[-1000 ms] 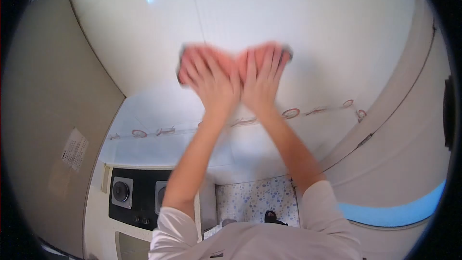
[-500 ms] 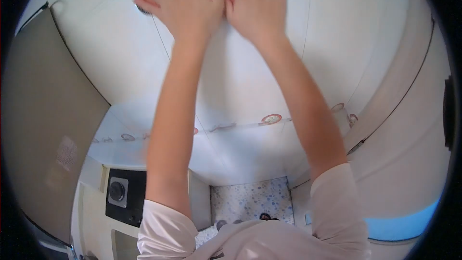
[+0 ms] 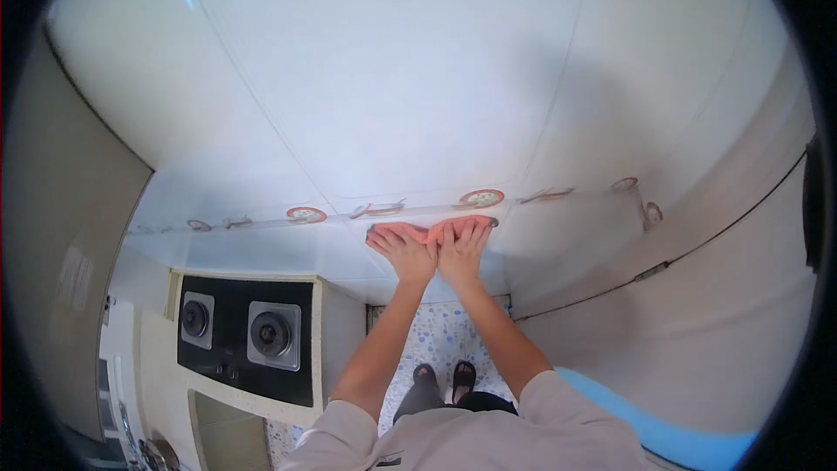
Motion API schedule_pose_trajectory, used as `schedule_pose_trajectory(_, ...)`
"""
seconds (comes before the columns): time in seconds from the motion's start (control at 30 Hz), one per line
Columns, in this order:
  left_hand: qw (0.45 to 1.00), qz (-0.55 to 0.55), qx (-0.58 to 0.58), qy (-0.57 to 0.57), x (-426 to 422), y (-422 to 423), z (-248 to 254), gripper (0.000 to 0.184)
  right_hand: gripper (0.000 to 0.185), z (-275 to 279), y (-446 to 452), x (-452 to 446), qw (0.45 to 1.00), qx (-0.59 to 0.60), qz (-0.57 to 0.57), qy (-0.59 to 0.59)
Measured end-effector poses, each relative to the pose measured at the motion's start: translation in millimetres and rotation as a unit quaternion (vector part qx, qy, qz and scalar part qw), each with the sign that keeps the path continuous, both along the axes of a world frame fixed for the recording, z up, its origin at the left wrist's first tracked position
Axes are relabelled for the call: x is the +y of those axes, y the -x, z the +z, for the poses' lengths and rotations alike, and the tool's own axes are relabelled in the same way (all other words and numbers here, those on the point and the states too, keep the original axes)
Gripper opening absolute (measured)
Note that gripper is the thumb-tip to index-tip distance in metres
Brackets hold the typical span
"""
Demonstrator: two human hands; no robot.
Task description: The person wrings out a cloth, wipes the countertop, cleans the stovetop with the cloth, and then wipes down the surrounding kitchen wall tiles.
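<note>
A pink cloth with dark ends is pressed against the white tiled wall, just below a decorative strip. My left hand holds its left half, fingers spread over it. Holding the right half is my right hand, with the fingers laid across the fabric. The two hands almost meet at the thumbs, where the cloth is bunched. Whatever lies beneath the palms is hidden.
To the left stands a black gas stove with two burners on a pale counter. A brown-grey panel rises at far left. A large pale cabinet or appliance is at right. Speckled floor shows below, with my sandals.
Both hands have come down the wall with the cloth, from the top of the view to just below the decorative strip. More stove and floor now show.
</note>
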State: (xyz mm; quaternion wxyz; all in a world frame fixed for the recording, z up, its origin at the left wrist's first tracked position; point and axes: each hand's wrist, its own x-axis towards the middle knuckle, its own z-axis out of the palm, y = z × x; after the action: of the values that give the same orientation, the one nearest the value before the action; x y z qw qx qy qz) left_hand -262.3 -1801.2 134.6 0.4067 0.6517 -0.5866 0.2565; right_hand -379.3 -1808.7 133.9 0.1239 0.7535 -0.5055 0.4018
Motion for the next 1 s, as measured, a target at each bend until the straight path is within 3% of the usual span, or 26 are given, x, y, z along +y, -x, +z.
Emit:
schedule_pose_trajectory(0.13,0.998,-0.015,0.041,-0.054,9,17,-10,0.107,0.059,-10,17,10,0.999,-0.026,-0.018,0.028)
schedule_pose_trajectory(0.27,0.994,-0.052,0.093,0.006,-1,44,57,0.107,0.068,65,36,4,0.993,-0.093,-0.026,0.064)
schedule_pose_trajectory(0.33,0.994,-0.067,0.057,0.066,-27,63,125,0.103,0.071,129,56,-22,0.982,-0.109,-0.039,0.149)
schedule_pose_trajectory(0.4,0.997,-0.059,0.038,0.032,-35,90,215,0.108,0.076,204,83,-42,0.978,-0.093,-0.059,0.177)
schedule_pose_trajectory(0.57,0.973,-0.087,0.022,0.214,-59,150,451,0.090,0.088,435,156,-78,0.940,-0.034,-0.062,0.333)
schedule_pose_trajectory(0.63,0.950,-0.112,0.022,0.292,-71,174,527,0.083,0.087,512,180,-93,0.925,-0.022,-0.093,0.368)
schedule_pose_trajectory(0.73,0.949,-0.033,0.020,0.312,-90,208,607,0.081,0.078,595,203,-107,0.899,0.004,-0.212,0.384)
schedule_pose_trajectory(0.87,0.944,0.011,0.009,0.330,-93,222,602,0.082,0.078,584,217,-103,0.903,0.002,-0.159,0.398)
schedule_pose_trajectory(1.0,0.964,-0.086,0.010,0.252,-82,228,484,0.081,0.080,467,231,-101,0.941,-0.058,-0.091,0.321)
